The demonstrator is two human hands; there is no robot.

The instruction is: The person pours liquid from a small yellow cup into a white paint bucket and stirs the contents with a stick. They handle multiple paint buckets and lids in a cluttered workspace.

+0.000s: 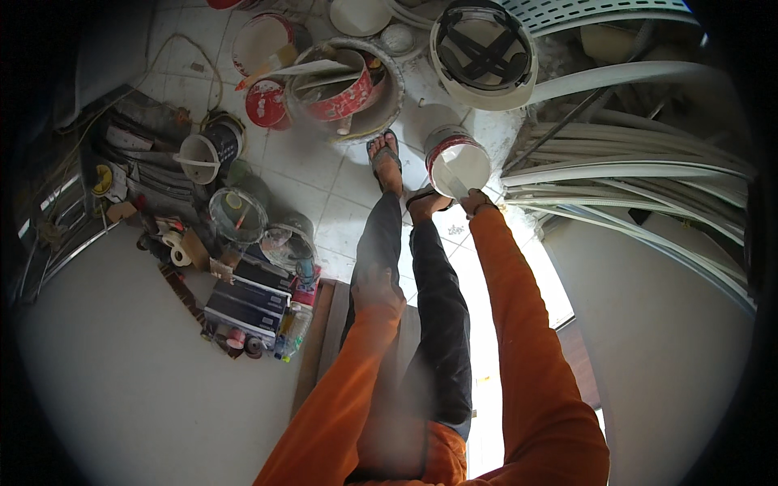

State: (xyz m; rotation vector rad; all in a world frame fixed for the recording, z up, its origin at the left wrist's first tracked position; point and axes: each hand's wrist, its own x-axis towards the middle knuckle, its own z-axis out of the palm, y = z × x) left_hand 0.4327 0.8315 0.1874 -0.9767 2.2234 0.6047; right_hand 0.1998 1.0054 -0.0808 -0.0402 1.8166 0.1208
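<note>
My right hand [478,202] reaches forward and grips a pale flat tool [455,176], perhaps a scraper, at the near rim of a white bucket with a red band [444,146]. The tool's far part lies inside the bucket; I cannot make out its full shape. My left hand [379,290] rests on my dark-trousered left leg at about knee height, under a hazy smudge in the picture, so its fingers are unclear. My sandalled left foot [384,158] stands on the tiled floor just left of the bucket.
Ahead are a large tub [391,89] holding red containers, more red buckets [263,101] and a white helmet [446,85]. Pails [239,215], boxes [247,308] and small items crowd the left. Bundled pale strips [616,174] lie to the right. White panels [146,364] flank my legs.
</note>
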